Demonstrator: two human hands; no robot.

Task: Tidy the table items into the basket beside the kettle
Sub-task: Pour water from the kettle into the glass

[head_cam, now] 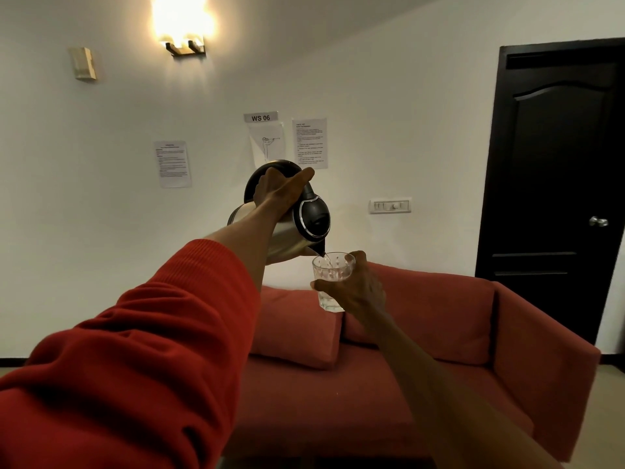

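Red sleeve (128, 350) up close; left hand (275, 191) grips tilted kettle (297, 221), pouring into glass (333, 277) at five o'clock, gripped by right hand (355, 289).

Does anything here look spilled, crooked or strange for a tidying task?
No spill shows. Oddly for tidying, the left hand tilts the kettle, pouring water into a glass that the right hand holds above the red sofa. No table or basket is in view.

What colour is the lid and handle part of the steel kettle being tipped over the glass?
Black, on the shiny steel electric kettle; head view shows it best.
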